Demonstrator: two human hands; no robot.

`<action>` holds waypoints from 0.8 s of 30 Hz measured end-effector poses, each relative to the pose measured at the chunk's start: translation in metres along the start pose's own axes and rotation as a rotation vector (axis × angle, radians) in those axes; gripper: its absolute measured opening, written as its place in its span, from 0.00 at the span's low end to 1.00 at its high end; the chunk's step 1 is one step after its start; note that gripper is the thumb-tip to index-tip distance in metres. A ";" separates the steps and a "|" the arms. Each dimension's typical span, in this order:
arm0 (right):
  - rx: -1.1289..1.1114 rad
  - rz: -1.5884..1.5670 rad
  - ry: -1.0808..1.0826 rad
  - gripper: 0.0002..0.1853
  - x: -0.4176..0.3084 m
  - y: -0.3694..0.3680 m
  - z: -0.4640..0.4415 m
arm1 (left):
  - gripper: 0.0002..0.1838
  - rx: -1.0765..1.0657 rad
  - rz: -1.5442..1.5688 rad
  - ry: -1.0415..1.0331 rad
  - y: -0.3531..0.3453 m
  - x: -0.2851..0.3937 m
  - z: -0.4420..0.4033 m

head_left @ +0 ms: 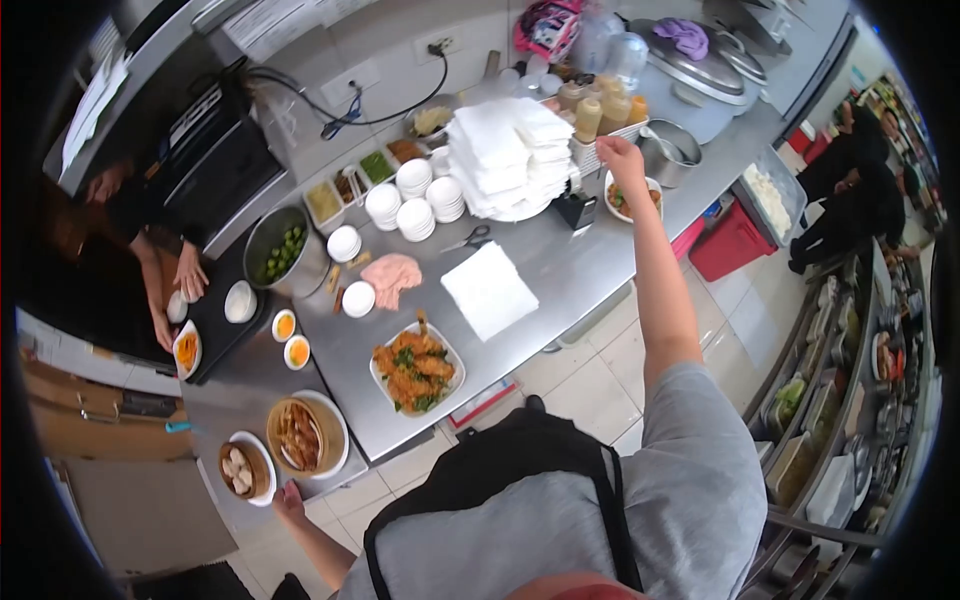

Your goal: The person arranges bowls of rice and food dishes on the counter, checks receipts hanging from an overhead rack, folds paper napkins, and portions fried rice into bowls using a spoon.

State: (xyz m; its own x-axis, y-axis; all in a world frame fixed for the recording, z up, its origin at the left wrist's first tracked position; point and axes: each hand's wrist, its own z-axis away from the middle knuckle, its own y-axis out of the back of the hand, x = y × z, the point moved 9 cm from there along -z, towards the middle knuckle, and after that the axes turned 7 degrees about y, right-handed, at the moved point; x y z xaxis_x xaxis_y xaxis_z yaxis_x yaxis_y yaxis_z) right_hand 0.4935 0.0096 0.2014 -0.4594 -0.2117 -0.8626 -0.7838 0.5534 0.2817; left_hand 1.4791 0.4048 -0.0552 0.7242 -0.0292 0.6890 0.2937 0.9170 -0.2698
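Note:
My right hand is raised above a white bowl of food at the counter's right end, its fingers pinched together near the sauce bottles. What the fingers hold is too small to tell. Low on the left, my left hand is at the counter edge, beside a white plate under a small bamboo steamer of white dumplings. Its fingers are partly hidden. A larger steamer of brown food sits just above that hand. Fried food with green leaves fills a square white plate in front of me.
White napkins, scissors, stacked small dishes and a pink cloth lie on the steel counter. A co-worker's hands are by a black tray at left. More people stand at far right, beyond a red bin.

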 end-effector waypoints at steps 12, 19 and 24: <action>-0.159 0.266 0.189 0.15 0.005 -0.072 -0.158 | 0.24 0.146 -0.056 0.022 0.020 -0.028 0.035; -1.058 0.229 0.212 0.28 0.032 -0.233 -0.178 | 0.25 0.235 -0.049 0.004 0.062 -0.040 0.083; -1.151 0.766 0.244 0.43 0.030 -0.250 -0.169 | 0.19 0.270 -0.024 0.000 0.088 -0.059 0.112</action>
State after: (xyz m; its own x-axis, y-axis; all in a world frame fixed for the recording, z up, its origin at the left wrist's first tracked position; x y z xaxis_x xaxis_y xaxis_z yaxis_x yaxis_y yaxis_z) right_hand 0.6056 -0.2712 0.1757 -0.8898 -0.3601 -0.2804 -0.1532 -0.3431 0.9267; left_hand 1.3925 0.5315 -0.0441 0.7191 -0.0528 0.6929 0.1339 0.9890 -0.0636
